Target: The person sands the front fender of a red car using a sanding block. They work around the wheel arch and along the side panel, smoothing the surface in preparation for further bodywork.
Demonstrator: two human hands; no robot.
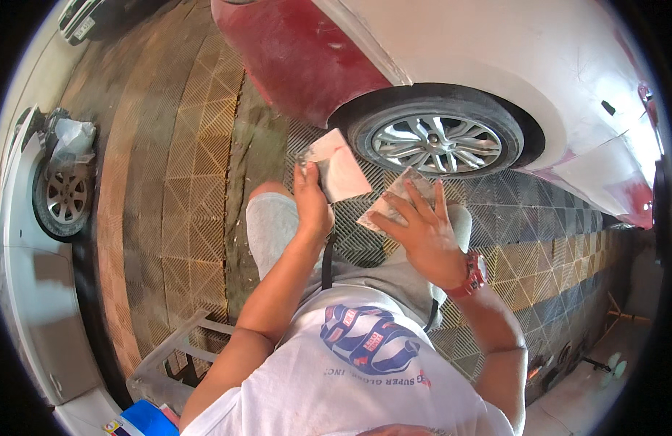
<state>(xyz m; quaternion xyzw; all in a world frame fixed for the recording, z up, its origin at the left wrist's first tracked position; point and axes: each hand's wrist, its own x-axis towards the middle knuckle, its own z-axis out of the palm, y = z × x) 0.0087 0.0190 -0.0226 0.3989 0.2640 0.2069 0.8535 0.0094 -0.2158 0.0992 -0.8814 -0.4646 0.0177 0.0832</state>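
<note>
Clearly, the left hand (pixel 314 200) is gripping one edge of a pale pinkish block (pixel 346 171), while the right hand (pixel 427 236) is spreading its fingers wide over a grey sheet (pixel 380 206); whether they are gripping it, I cannot tell. Beyond both, a wheel (pixel 436 142) and the red-and-white car (pixel 510 43) are blocking the way forward. Patterned mats (pixel 198 145) are giving open room leftward, with another car (pixel 45 291) lining that edge. A chair (pixel 168 349) is standing near the left elbow. Both forearms are angling forward, the right wrist wearing a red watch (pixel 476 272).
</note>
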